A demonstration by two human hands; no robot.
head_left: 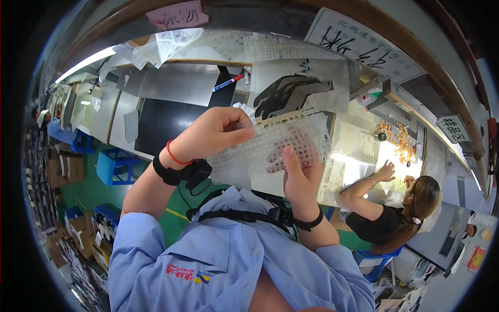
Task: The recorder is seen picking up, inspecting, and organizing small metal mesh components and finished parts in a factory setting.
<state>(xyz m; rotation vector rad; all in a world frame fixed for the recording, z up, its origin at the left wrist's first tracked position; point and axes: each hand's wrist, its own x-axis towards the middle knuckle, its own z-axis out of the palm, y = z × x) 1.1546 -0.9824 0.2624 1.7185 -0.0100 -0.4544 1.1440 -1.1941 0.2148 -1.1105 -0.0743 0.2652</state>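
Note:
In front of my chest, my right hand [302, 179] holds a clear plastic tray [275, 143] with rows of small pockets. Its thumb lies on top, and its fingers show reddish through the plastic from below. Along the tray's far edge runs a pale yellowish strip [283, 119] with small green parts. My left hand [226, 132] is closed in a pinch at the tray's left edge; what sits between its fingertips is hidden. More clear plastic sheeting [226, 161] lies below the left hand.
Beyond my hands are dark flat plates [291, 93], a blue marker with a red cap [227, 83] and a black mat [171, 112]. At right, a co-worker [384, 213] handles small orange pieces [397, 140] on a lit table. A shelf edge [249, 23] crosses overhead.

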